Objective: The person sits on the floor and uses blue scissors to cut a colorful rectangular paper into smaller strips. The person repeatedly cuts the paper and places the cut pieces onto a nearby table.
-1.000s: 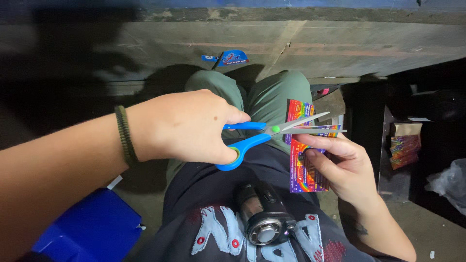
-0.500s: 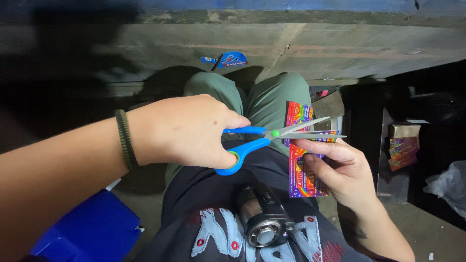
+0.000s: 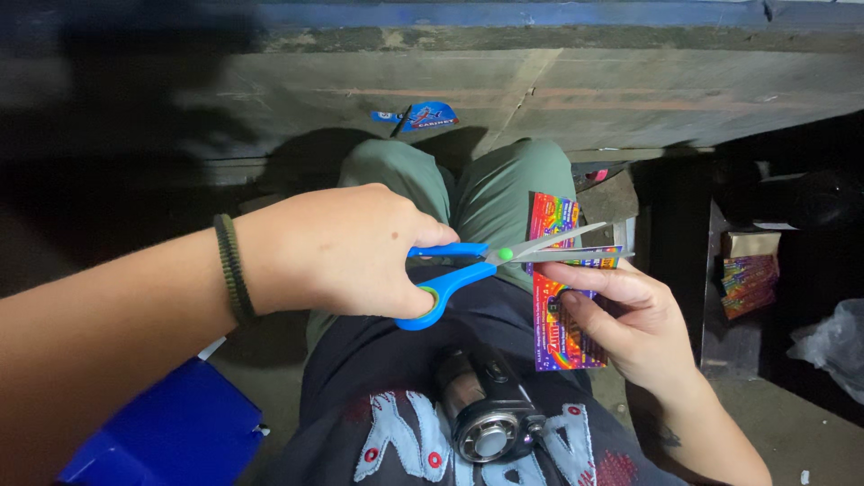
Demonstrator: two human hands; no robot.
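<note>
Gripping blue-handled scissors, left hand closed through the loops, blades parted across a rainbow-printed packet; right hand pinches that packet (over the lap), fingers curled around its lower half.

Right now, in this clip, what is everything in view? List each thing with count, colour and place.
scissors: one, blue handles with a green pivot, blades open across the card
card: one, rainbow-printed, upright at centre right
stack of cards: one stack, same rainbow print, on the dark shelf at right
flat blue scrap: one, on the grey ledge ahead
blue box: one, lower left
round metal-faced device: one, black and silver, at the person's chest
clear plastic bag: one, far right
left hand: works the scissors, dark braided wristband
right hand: holds the card
</note>
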